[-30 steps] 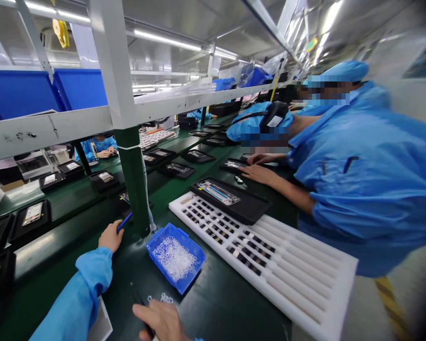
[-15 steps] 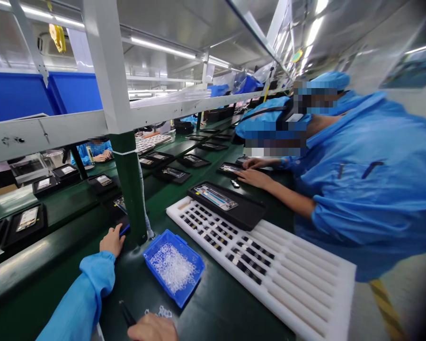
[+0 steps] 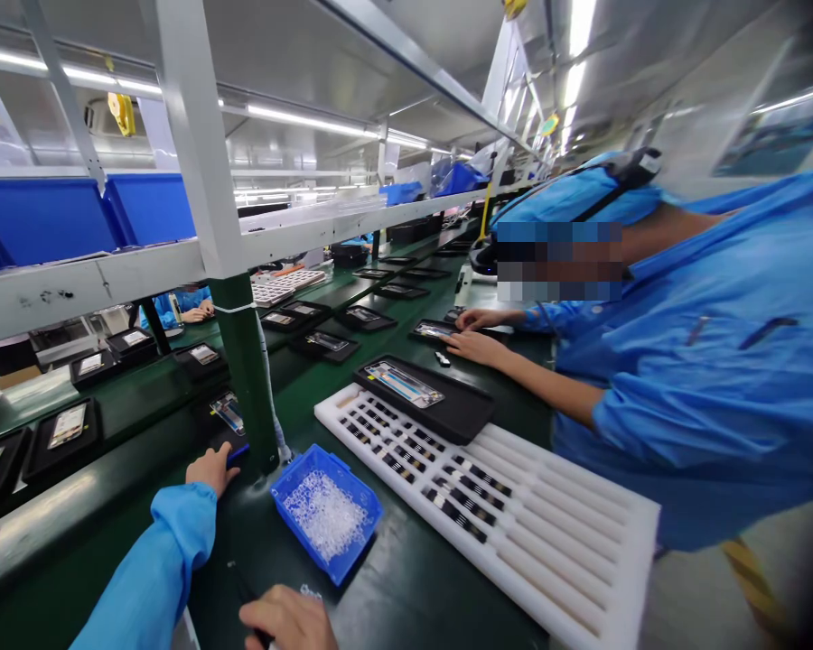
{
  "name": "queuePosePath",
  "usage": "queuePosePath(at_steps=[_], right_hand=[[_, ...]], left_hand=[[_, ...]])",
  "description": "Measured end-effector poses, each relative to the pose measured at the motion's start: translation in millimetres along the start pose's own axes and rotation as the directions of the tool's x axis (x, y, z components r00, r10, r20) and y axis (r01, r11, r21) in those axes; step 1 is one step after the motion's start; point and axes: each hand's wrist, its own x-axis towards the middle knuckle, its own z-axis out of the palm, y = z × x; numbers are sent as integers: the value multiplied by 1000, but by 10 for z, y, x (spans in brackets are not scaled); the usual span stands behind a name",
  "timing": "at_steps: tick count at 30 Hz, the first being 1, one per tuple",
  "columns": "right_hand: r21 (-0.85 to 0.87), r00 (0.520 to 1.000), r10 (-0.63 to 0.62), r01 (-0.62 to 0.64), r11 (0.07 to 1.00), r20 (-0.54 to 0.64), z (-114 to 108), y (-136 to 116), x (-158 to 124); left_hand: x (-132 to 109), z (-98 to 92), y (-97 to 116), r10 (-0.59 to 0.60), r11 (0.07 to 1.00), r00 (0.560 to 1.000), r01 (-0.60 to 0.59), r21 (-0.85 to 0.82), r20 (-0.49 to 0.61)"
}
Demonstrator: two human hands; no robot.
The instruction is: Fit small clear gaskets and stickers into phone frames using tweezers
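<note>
Gripping a blue pen, the left hand rested on the green belt beside the post. Whether the right hand, at the bottom edge, was clenched could not be told. Between them sat a blue bin of clear rings; a white tray lay beyond, near a co-worker's hands.

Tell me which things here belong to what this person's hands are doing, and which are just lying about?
In hand:
- left hand on a black tray by the green post
- right hand gripping a thin dark tool
- blue bin of small clear parts between them

Lying about:
- white grooved tray
- co-worker's black tray
</note>
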Motion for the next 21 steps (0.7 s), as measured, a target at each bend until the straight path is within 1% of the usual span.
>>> queuePosePath(at_steps=[3, 6, 9, 12, 15, 17, 19, 21], right_hand=[[3, 1000, -10, 10, 1000, -21, -45, 7, 39], [49, 1000, 4, -4, 999, -1, -80, 16, 43], [89, 998, 44, -47, 995, 41, -153, -13, 58], [114, 995, 80, -87, 990, 65, -237, -82, 96], [148, 989, 132, -139, 979, 61, -286, -147, 133], [174, 985, 163, -171, 970, 58, -293, -169, 141], [200, 982, 178, -186, 962, 60, -287, -170, 136], [215, 980, 186, -196, 957, 64, -279, -157, 121]], left_hand=[[-60, 2, -5, -2, 1000, 1000, 2, -8, -4], [-122, -48, -65, -48, 998, 999, 47, -34, -7], [-219, -147, -219, -85, 994, 996, 82, -72, -37], [-386, -227, -457, -98, 990, 992, 89, -107, -84], [-641, -259, -738, -78, 984, 983, 49, -173, -167], [-864, -273, -926, -81, 972, 970, 26, -235, -230], [-1135, -288, -1107, -108, 952, 952, 15, -307, -287], [-1462, -285, -1281, -156, 922, 931, 17, -386, -331]])
